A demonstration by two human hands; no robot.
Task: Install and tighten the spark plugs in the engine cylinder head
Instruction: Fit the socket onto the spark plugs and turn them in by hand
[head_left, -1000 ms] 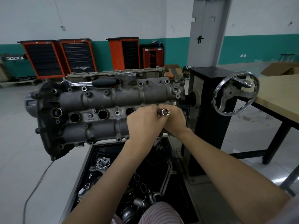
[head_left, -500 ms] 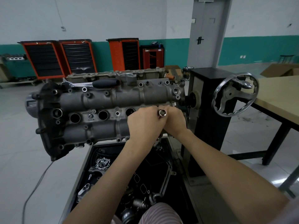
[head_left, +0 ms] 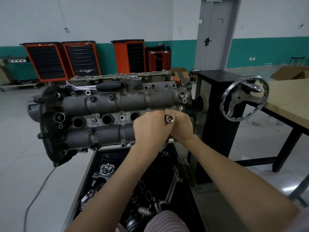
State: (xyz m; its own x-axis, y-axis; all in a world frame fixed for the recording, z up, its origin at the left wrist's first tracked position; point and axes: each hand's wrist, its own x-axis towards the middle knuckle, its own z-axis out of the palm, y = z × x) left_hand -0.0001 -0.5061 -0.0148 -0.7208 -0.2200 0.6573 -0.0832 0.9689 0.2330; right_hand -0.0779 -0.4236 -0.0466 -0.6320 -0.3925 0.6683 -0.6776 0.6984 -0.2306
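Engine cylinder head [head_left: 117, 113] mounted on a black stand [head_left: 215, 114], its cover face turned toward the viewer, with three open spark plug wells in a row along the middle band: left well [head_left: 78, 122], middle well [head_left: 107, 119] and a third well [head_left: 134, 116] just left of the hands. Both hands meet over the right end of that row, at the position of the fourth well, which they hide. Left hand [head_left: 150, 127] and right hand [head_left: 181, 126] are each curled round a chrome socket tool [head_left: 169, 118], whose open hex end projects between them toward the camera; its lower part and any spark plug beneath are hidden, so seating cannot be judged. A ratchet wrench [head_left: 100, 86] with a black handle lies along the upper edge of the head, well apart from the hands. A chrome handwheel [head_left: 244, 97] sits on the stand's right side, beside a wooden table [head_left: 287, 101]. Below the head, a black parts tray [head_left: 100, 158] holds loose engine components
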